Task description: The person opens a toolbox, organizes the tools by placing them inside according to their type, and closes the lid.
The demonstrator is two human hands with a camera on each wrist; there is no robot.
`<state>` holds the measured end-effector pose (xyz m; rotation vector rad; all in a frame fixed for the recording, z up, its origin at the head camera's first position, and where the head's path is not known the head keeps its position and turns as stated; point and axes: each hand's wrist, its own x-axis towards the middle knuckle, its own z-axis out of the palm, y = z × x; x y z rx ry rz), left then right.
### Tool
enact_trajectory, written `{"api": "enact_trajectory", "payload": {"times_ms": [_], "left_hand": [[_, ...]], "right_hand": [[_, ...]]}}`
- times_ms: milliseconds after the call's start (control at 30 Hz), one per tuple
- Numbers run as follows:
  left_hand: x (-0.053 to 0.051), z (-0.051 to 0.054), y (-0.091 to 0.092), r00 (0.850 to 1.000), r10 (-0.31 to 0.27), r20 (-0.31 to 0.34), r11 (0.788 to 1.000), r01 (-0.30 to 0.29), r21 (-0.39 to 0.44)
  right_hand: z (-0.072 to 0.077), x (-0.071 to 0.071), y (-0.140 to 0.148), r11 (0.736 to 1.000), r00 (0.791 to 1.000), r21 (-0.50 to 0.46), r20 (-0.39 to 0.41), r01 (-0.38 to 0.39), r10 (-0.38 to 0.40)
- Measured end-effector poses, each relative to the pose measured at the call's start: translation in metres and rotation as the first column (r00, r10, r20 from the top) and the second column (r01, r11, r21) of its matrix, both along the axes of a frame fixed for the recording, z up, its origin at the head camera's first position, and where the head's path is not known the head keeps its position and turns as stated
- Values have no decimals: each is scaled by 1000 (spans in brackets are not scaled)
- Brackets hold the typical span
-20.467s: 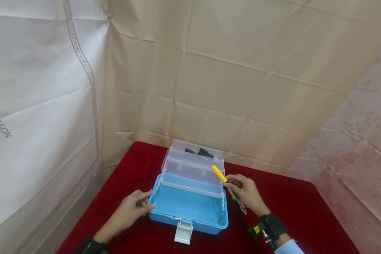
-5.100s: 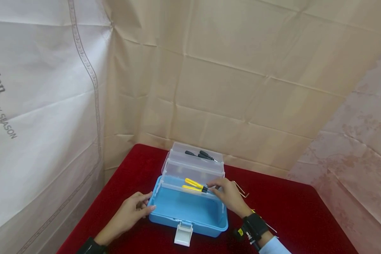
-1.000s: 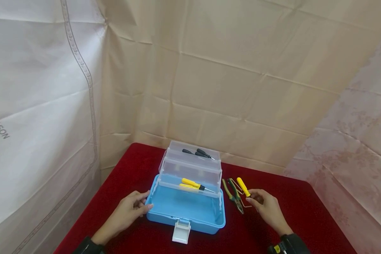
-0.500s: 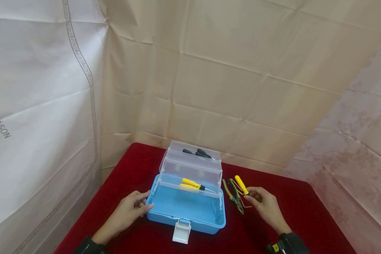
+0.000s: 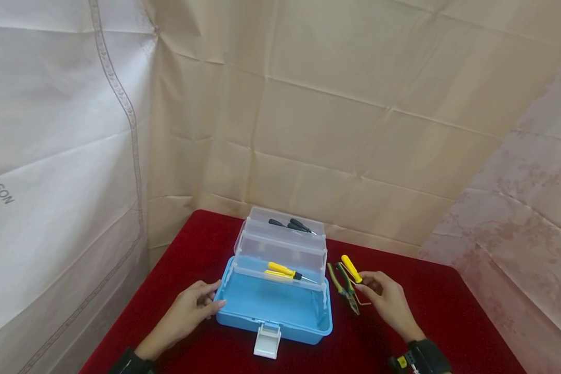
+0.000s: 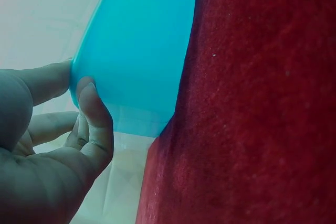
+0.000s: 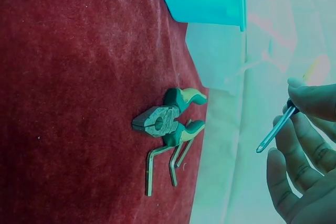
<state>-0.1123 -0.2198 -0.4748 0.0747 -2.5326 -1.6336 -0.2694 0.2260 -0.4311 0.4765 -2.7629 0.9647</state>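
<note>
An open blue toolbox (image 5: 271, 302) with clear tiered trays (image 5: 280, 248) stands on the red table. My left hand (image 5: 187, 310) grips its left wall, thumb and fingers on either side, as the left wrist view (image 6: 131, 51) confirms. Between thumb and fingers, my right hand (image 5: 389, 300) holds a yellow-handled screwdriver (image 5: 351, 269) in the air, right of the box. In the right wrist view its metal shaft (image 7: 275, 130) points away from the handle, over the table's edge. Two yellow screwdrivers (image 5: 280, 269) lie in the lowest tray; black-handled ones (image 5: 301, 225) lie in the top tray.
Green-and-yellow pliers (image 5: 349, 298) lie just right of the box, close to the right hand. Bent hex keys (image 7: 149, 174) lie beside them. The box's white latch (image 5: 267, 341) hangs down in front. Fabric sheets (image 5: 318, 130) surround the table.
Over the last second, my right hand has moved slightly left with the screwdriver. Since the oldest frame, two yellow screwdrivers have been laid in the lowest tray. The left hand stays put.
</note>
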Motion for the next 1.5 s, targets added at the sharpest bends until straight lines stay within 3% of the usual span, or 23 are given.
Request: {"api": "enact_trajectory", "payload": {"times_ms": [1500], "left_hand": [[0, -2, -3, 999, -37, -33, 999, 36, -21]], "right_hand": [[2, -1, -15, 998, 998, -33, -19, -60, 60]]}}
